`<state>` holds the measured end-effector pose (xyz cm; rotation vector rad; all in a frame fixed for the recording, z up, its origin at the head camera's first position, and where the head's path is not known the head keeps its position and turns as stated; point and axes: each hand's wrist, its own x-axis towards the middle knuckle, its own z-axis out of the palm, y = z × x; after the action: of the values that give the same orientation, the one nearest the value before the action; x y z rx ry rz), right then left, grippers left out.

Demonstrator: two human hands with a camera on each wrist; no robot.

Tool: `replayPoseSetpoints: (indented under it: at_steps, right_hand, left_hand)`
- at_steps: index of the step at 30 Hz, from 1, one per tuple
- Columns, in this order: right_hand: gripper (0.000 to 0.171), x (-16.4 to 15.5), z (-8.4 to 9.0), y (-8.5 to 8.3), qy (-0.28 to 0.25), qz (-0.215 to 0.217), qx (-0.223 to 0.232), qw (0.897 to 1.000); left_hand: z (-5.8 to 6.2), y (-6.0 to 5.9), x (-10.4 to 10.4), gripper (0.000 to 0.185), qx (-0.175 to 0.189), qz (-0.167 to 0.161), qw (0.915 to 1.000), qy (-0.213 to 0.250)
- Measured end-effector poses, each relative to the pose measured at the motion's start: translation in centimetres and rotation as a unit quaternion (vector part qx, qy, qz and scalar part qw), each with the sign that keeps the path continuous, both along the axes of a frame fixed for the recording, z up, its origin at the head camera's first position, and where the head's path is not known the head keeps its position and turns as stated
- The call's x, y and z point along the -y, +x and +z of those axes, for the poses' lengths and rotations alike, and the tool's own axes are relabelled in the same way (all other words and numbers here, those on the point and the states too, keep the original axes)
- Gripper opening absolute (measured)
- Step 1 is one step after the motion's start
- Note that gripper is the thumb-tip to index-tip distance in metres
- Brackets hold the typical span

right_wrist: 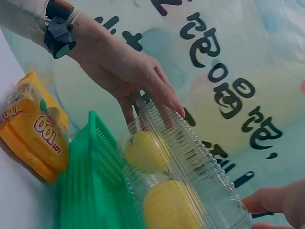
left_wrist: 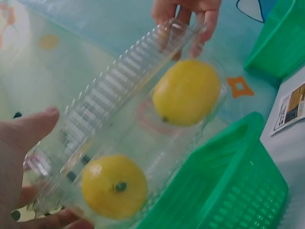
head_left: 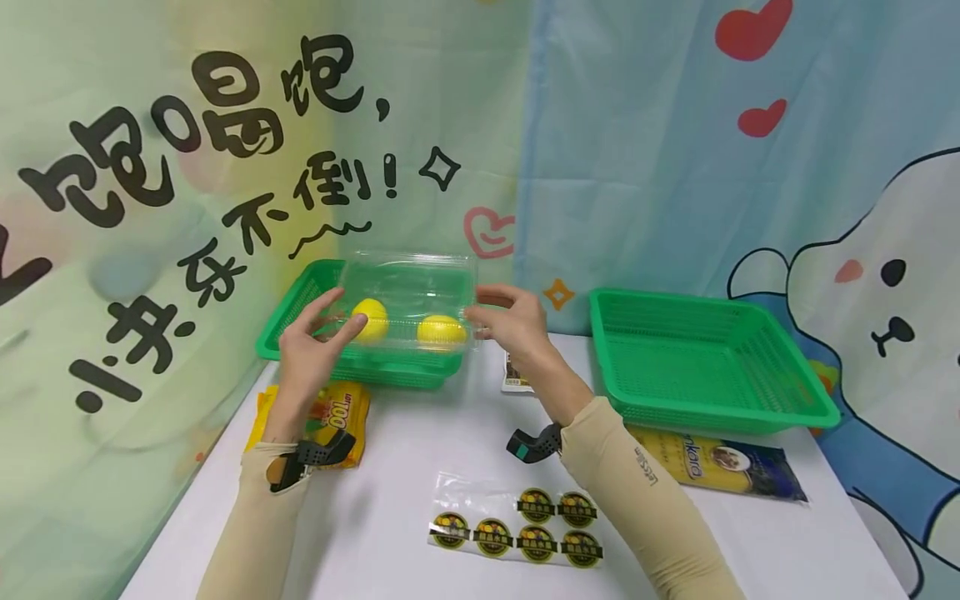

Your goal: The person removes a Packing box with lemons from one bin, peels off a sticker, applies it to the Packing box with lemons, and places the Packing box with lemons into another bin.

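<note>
1. The clear plastic clamshell box [head_left: 408, 300] is held in the air above the green basket [head_left: 300, 321] at the bench's far left corner, lid down, with two lemons inside: one [head_left: 371, 319] at the left end, the other [head_left: 441, 331] toward the right.
2. The left hand [head_left: 311, 346] cups the box's left end, thumb along the front and fingers spread behind it. The right hand [head_left: 510, 321] pinches the right end between thumb and fingertips.
3. Held only by its ends, the thin shell probably flexes in the middle. Keeping it level and pressing evenly inward from both sides should stop the lemons rolling to one end.
4. The wrist views do not show plainly whether the lid's rim is snapped shut, so the thumbs are best kept over the seam.
5. On the bench nearer the person lie an orange snack packet [head_left: 337, 417] by the left edge and a sticker sheet [head_left: 517, 529] near the front edge. A second green basket [head_left: 705, 358] stands at the far right, with a dark pouch [head_left: 720, 467] in front of it.
</note>
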<state>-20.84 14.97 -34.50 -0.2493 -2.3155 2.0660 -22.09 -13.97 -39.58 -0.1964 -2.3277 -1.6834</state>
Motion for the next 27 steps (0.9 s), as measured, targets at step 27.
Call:
replayPoseSetpoints:
  at_steps: [27]
  right_hand:
    - [0.044,-6.3,-1.0,5.5,0.027,-0.015,-0.006,0.999]
  left_hand:
    - [-0.5,2.9,-3.8,0.058,-0.101,-0.075,0.9918,-0.024]
